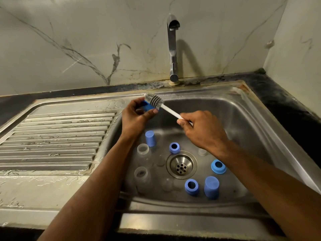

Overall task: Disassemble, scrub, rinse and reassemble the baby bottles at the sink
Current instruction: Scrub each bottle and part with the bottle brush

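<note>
My left hand (137, 115) grips a blue bottle cap (148, 106) above the sink basin (231, 119). My right hand (201, 131) holds the white handle of a bottle brush (171, 111); its grey bristle head (154, 101) lies against the cap. On the basin floor stand two more blue caps (150, 138) (211, 187), three blue screw rings (174, 148) (218, 166) (191, 186), and clear bottle bodies (143, 149) (141, 174). Clear teats (202, 151) (167, 184) lie among them, hard to make out.
The drain strainer (181, 166) sits in the middle of the basin. A chrome tap (172, 46) rises behind the sink with no water running. A wet ribbed drainboard (55, 136) lies to the left. Dark countertop (286, 108) borders the right side.
</note>
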